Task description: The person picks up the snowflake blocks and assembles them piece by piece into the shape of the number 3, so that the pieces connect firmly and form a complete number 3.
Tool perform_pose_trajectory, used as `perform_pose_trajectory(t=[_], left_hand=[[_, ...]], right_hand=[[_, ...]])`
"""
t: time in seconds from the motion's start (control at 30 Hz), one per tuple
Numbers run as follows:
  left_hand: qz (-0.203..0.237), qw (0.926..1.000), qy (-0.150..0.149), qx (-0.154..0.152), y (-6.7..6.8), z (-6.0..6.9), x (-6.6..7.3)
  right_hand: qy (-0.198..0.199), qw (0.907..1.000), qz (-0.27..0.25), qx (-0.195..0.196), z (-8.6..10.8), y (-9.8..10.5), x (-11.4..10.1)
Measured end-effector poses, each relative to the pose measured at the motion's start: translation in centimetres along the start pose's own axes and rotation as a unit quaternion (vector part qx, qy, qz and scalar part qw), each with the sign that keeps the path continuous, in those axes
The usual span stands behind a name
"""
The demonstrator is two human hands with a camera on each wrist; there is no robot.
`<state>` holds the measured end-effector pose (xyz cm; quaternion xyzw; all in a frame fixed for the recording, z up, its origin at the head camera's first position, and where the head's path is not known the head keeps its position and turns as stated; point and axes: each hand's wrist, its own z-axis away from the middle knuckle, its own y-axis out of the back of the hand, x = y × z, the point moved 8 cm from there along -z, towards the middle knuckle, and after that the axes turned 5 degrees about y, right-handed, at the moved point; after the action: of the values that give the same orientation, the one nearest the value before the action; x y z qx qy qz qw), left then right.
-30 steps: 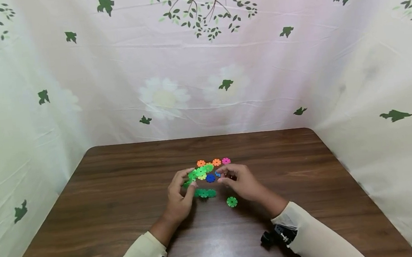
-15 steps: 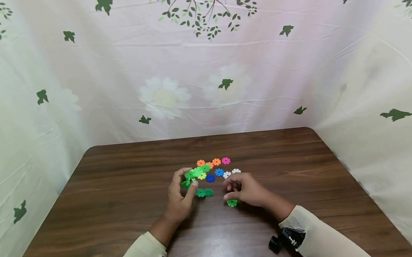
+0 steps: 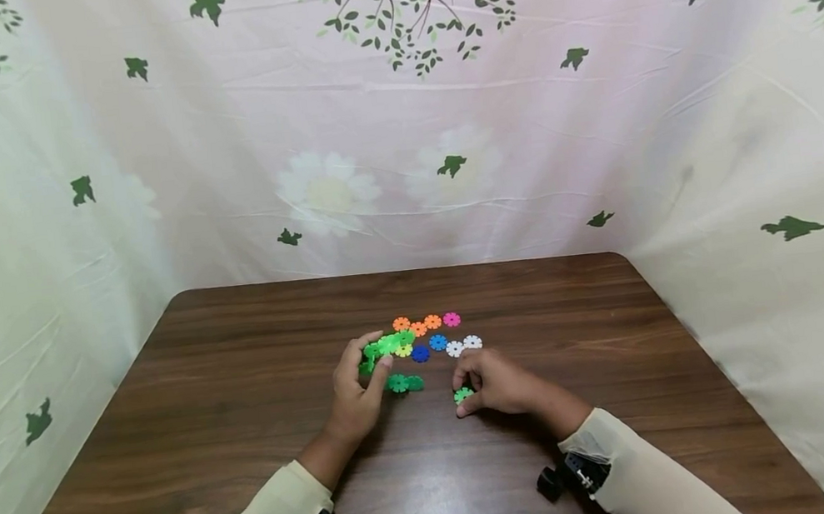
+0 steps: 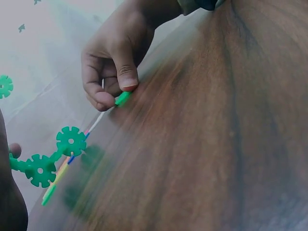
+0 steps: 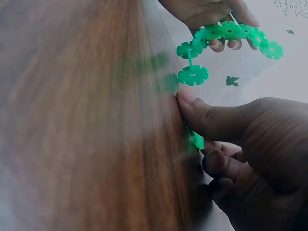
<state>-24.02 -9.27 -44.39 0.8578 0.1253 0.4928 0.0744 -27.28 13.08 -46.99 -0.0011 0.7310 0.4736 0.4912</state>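
Observation:
My left hand (image 3: 354, 389) holds a curved chain of interlocking green flower-shaped plastic discs (image 3: 389, 345). In the right wrist view, left-hand fingers show behind the green chain (image 5: 231, 31), which bends down at one end to a lower disc (image 5: 193, 75). My right hand (image 3: 496, 382) pinches a single green disc (image 3: 463, 396) between thumb and finger, low at the tabletop. In the left wrist view only the edge of this green disc (image 4: 123, 98) shows under the right thumb. The two hands are apart, with the chain's lower end (image 3: 399, 384) between them.
Beyond the hands lie loose discs: orange ones (image 3: 432, 322), a pink one (image 3: 452, 320), a dark blue one (image 3: 420, 354), a lighter blue one (image 3: 439, 342), two white ones (image 3: 472, 342) and a yellow one (image 3: 403, 351). The brown wooden table (image 3: 238, 325) meets printed cloth (image 3: 395, 242) behind.
My right hand has drawn back from the blue and white discs toward me and now pinches the green disc that lay alone. The left hand with the chain has shifted slightly left.

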Motion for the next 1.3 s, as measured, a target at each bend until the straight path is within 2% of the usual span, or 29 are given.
perform_pose_trajectory(t=[0.23,0.5,0.73,1.07,1.17,1.3], left_hand=[[-0.006,0.9999,-0.006,0.007,0.0,0.0,0.1],[0.001,0.9999,-0.008,0.008,0.2,-0.1,0.4],[0.002,0.9999,-0.011,0.005,0.3,0.0,0.8],[0.02,0.9993,-0.031,-0.006,0.0,0.0,0.8],[0.018,0.9993,-0.033,-0.005,0.0,0.0,0.9],[0.013,0.9993,-0.033,-0.004,0.1,0.1,0.9]], right_hand=[[-0.013,0.9998,-0.014,0.002,0.1,-0.2,0.1],[0.002,0.999,-0.042,0.018,0.0,0.0,-0.4],[-0.025,0.9919,-0.119,0.035,-0.1,-0.4,-0.2],[-0.035,0.9862,-0.16,0.024,-0.4,-0.2,-0.5],[-0.038,0.9858,-0.161,0.026,-0.6,0.0,-0.5],[-0.02,0.9874,-0.148,0.053,-1.0,0.6,-1.1]])
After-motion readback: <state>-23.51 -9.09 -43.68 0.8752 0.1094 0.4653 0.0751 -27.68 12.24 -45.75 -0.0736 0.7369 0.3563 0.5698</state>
